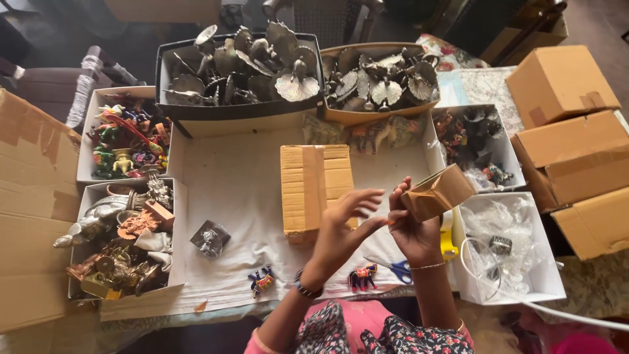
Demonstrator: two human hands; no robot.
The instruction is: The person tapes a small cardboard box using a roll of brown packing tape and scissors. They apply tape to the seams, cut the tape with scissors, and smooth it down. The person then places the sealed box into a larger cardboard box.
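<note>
Above the near edge of the white cloth [229,190], the right hand [411,229] pinches a small brown cardboard packet [438,193] closed in its fingers, lifted off the table just right of the taped carton [314,190]. Left hand [341,229] is open, fingers spread, touching nothing, close beside it. Risk, as I judge it: that packet sits tilted in a fingertip hold, so it could slip and drop onto the blue-handled scissors [396,267] or knock the little painted horse [362,276] below.
</note>
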